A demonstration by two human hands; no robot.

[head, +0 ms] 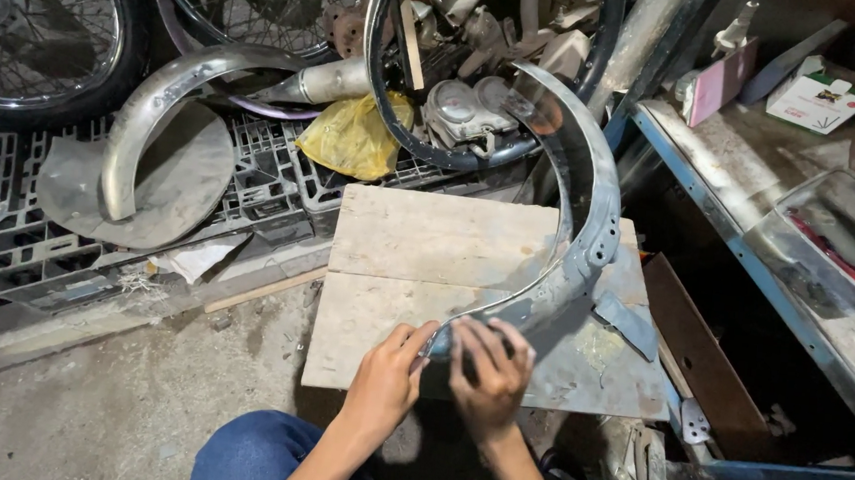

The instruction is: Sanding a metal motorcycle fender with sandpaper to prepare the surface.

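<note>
Two bare hands, left hand (390, 376) and right hand (489, 367), pinch the near end of a curved metal fender (588, 236) resting on a wooden board (426, 260); stiff, light-looking, probably sharp-edged; best gripped by its rim.

Workshop corner, cluttered. Floor (135, 400) is bare grey concrete, dusty, with scraps lying on it. Worktop (427, 240) is a low board of two pale wooden planks, scuffed. Behind it, black plastic crates (8, 211) on the ground, a flat sheet-metal offcut (176, 177) and a spare curved fender (172, 87) on top. Spoked wheels (31, 22) lean at the back left, a yellow plastic bag (355, 135) among engine parts at centre. Right side: blue-framed metal shelf (712, 185), worn, carrying small cardboard boxes (817, 97). Light is even, soft, no hard shadows.
</note>
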